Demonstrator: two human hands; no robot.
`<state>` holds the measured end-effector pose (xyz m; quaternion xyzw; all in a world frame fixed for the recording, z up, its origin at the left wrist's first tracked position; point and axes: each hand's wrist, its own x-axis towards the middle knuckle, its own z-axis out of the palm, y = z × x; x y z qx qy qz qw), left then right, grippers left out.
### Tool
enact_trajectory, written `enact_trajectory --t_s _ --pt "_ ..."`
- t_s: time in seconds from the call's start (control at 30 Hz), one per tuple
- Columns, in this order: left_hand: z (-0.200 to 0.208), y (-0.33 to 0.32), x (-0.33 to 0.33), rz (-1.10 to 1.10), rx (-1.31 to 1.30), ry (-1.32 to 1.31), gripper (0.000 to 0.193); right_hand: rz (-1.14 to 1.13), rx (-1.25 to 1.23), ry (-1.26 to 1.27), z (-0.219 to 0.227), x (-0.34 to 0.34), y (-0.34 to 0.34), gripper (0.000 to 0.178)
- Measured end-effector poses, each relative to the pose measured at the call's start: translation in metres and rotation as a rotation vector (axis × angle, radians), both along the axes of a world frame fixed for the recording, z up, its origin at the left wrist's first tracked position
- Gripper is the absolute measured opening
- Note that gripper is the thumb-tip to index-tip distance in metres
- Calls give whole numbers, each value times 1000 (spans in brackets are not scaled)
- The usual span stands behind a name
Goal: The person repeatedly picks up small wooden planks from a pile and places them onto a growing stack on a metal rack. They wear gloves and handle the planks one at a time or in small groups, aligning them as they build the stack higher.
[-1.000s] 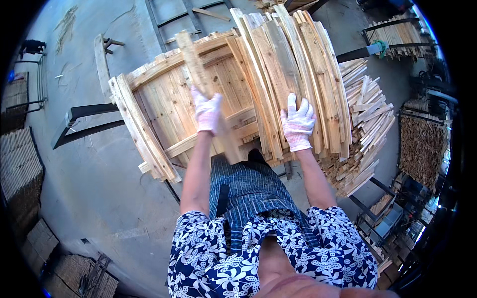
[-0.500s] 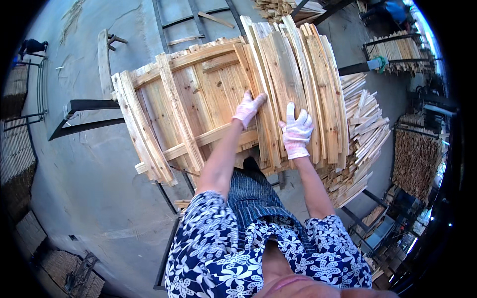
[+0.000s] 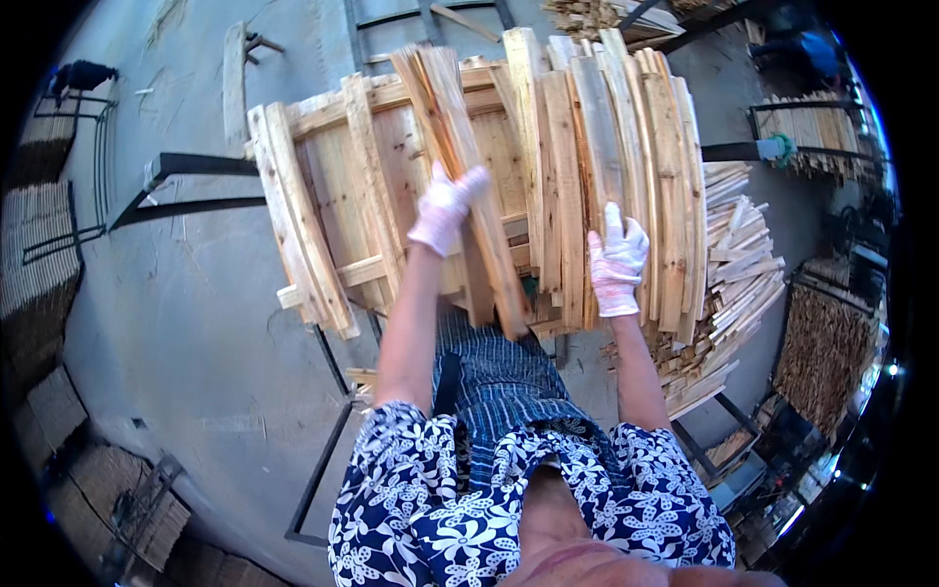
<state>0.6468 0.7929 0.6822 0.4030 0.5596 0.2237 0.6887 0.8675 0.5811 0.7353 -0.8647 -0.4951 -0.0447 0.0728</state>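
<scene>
My left hand (image 3: pixel 447 207), in a pale glove, is closed round the side of long wooden slats (image 3: pixel 486 240). They are tilted and smeared by motion above the wooden frame (image 3: pixel 364 176), seemingly two pieces together. Beneath them lie the frame's boards, crossed by slats at its left and middle. My right hand (image 3: pixel 618 264), gloved too, rests with fingers stretched out on the row of upright slats (image 3: pixel 667 196) laid side by side over the right half. It grips none of them.
A heap of loose wood strips (image 3: pixel 729 284) lies right of the frame. A black metal bar (image 3: pixel 210 161) juts out at the left. Past it stands a wooden bench (image 3: pixel 235 83) on the grey floor. More stacked wood (image 3: pixel 822 338) is at the far right.
My left hand has lifted slats from the left edge of the row and carried them left over the open boards. My right hand stays on the row. The whole view has shifted slightly.
</scene>
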Motion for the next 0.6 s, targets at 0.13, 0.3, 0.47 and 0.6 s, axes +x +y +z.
enact_trajectory --t_s 0.13,0.3,0.47,0.6 --pt "-45 57 -39 216 -27 -223 86 52 136 232 12 -21 8 68" --pt "-54 57 -16 154 320 489 84 169 296 672 -8 -93 67 67" --pt "-21 42 2 -177 695 1137 83 114 247 904 -77 -147 147 63" --pt "-7 48 9 -484 442 1109 120 -25 283 984 -98 -135 139 61"
